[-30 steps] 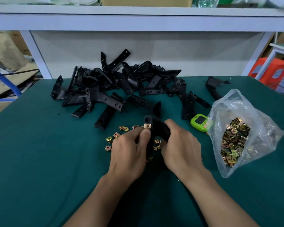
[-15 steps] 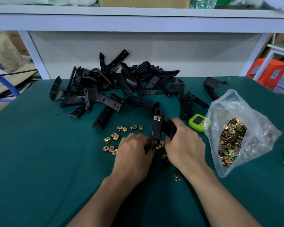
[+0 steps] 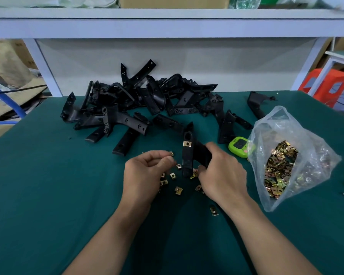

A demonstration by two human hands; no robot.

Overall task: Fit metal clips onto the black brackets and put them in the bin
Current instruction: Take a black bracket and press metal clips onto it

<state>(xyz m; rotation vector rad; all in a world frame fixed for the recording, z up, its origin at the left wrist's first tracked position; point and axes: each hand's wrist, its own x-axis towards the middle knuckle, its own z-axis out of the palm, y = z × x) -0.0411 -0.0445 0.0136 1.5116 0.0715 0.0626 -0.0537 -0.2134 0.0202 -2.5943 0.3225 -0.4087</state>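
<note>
The left hand (image 3: 147, 171) has come off the bracket (image 3: 187, 159) and now hovers just left of it, its curled fingers pinching a clip (image 3: 171, 154). The right hand (image 3: 220, 175) grips the bracket, which stands on end over the bench (image 3: 48, 185) with a fitted clip (image 3: 187, 144) near its top. Loose clips (image 3: 173, 176) lie scattered between and under the hands, the pile (image 3: 143, 100) of brackets sits behind, and a green timer (image 3: 239, 146) and a bag (image 3: 282, 165) of clips lie to the right.

A black bracket (image 3: 187, 157) stands nearly upright in the right grip (image 3: 220, 175), with one brass clip (image 3: 187, 143) fitted near its top end. Loose clips (image 3: 178, 190) lie scattered on the counter just left of that grip. More brackets (image 3: 151, 96) are heaped beyond it.
</note>
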